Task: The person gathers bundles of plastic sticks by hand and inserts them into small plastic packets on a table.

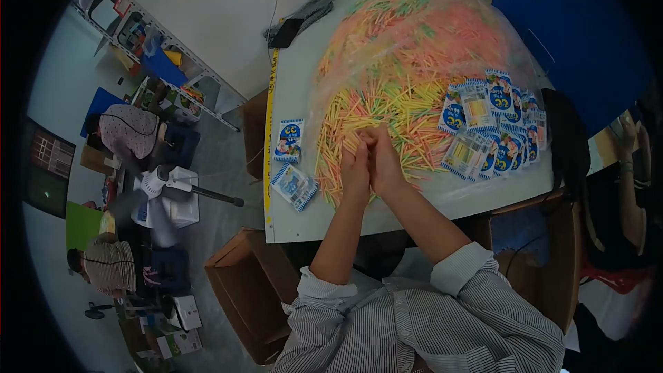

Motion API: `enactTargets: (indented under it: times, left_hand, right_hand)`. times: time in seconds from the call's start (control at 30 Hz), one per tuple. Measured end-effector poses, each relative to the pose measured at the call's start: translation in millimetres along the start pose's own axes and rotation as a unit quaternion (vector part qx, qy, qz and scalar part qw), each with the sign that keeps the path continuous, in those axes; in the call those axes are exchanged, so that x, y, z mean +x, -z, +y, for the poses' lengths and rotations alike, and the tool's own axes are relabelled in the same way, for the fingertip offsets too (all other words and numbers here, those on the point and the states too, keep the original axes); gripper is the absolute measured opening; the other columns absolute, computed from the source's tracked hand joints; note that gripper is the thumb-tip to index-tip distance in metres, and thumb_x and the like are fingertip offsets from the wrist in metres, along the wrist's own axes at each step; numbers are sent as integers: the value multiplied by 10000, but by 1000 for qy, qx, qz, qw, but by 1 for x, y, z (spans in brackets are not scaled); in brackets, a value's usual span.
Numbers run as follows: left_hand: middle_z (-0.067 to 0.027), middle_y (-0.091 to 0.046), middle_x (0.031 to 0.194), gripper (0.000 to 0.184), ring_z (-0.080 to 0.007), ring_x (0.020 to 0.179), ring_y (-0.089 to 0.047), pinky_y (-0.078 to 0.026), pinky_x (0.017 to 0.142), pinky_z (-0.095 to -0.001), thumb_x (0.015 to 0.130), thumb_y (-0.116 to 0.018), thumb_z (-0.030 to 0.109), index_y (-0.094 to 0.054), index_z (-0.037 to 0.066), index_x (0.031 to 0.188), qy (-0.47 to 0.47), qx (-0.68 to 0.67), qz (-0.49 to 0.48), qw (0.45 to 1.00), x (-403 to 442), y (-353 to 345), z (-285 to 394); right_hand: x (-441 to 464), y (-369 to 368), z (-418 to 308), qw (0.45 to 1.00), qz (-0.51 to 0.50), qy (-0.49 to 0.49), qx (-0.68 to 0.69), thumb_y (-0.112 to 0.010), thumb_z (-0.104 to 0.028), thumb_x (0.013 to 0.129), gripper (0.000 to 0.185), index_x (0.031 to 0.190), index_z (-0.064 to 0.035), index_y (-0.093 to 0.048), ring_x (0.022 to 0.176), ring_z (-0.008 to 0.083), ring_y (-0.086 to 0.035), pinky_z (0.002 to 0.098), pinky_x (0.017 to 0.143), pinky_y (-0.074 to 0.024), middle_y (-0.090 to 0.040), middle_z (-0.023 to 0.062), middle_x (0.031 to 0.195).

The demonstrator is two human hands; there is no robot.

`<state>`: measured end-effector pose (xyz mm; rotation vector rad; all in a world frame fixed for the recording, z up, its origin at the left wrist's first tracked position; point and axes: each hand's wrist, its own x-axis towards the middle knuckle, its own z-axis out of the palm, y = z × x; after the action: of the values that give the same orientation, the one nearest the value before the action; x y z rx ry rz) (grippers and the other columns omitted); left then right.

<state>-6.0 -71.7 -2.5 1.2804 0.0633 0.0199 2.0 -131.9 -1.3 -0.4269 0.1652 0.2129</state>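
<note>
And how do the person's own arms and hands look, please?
The left hand and right hand are bare, with no gloves, watch or bracelet visible. The buttoned shirt has narrow dark and pale stripes; its sleeves are rolled up, with paler cuffs.

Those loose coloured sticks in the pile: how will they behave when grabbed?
The sticks are probably light, being so thin. They'd likely slide or roll apart, since they lie loose at all angles. Their slender shape suggests they might snap.
</note>
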Motion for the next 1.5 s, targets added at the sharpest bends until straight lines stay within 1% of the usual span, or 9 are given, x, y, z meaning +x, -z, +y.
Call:
enactTargets:
  times: [0.17,0.23,0.33,0.43,0.5,0.73,1.0,1.2,1.5]
  left_hand:
    - [-49,-504,916,196,-128,823,-500,-427,702,-243,867,-377,154,-423,59,1033,90,-229,54,968,-28,10,8]
    - [-68,-501,931,166,-152,837,-504,-437,728,-284,869,-358,125,-445,33,976,167,-276,36,946,-36,24,11]
    - [-62,-500,911,149,-155,826,-502,-438,746,-302,866,-366,118,-452,22,940,217,-198,-14,956,-50,33,19]
    - [-59,-497,886,143,-147,817,-498,-439,747,-291,865,-386,137,-460,23,910,206,-219,13,954,-53,41,8]
    - [-47,-487,853,126,-144,798,-494,-437,751,-288,863,-394,137,-457,38,909,213,-225,16,951,-51,38,9]
    - [-34,-513,813,154,-134,754,-518,-448,726,-278,859,-423,178,-460,37,909,211,-224,-5,951,-48,34,3]
    - [-51,-511,896,179,-144,843,-505,-424,762,-276,866,-407,204,-444,55,958,171,-290,0,942,-34,-5,-3]
    - [-65,-499,919,211,-161,854,-492,-419,756,-305,867,-404,217,-447,30,955,166,-382,15,909,-27,-4,-17]
    - [-93,-493,986,253,-191,912,-483,-403,812,-314,881,-342,181,-450,-18,993,169,-425,77,886,-30,8,-4]
  right_hand:
    - [-23,6,17,930,39,133,-341,-410,-303,850,348,1051,-24,-463,816,89,-466,215,720,-373,-505,37,869]
    - [-32,9,-10,761,-148,127,-619,-495,-231,811,313,1051,-30,-485,751,108,-518,220,651,-415,-540,55,844]
    - [-34,23,-57,571,-67,273,-771,-622,-229,704,273,879,-28,-562,614,168,-554,256,528,-442,-560,73,787]
    - [-27,38,-89,586,10,281,-760,-636,-275,670,302,848,-39,-574,643,241,-551,321,569,-440,-544,121,785]
    - [-23,44,-96,420,55,312,-850,-625,-240,675,252,803,-30,-570,671,253,-551,335,572,-442,-537,128,768]
    - [-10,50,-85,405,18,264,-875,-583,-146,694,155,696,3,-543,656,271,-540,337,556,-431,-525,113,679]
    - [-25,8,-75,794,28,51,-606,-572,-113,742,145,785,26,-571,503,64,-453,222,453,-371,-507,55,556]
    - [-36,8,-34,619,-88,244,-741,-585,-96,720,135,805,6,-564,538,124,-517,228,484,-401,-566,84,656]
    - [-40,0,-14,587,-90,310,-742,-582,-83,692,85,757,-39,-550,672,264,-527,332,566,-414,-538,107,682]
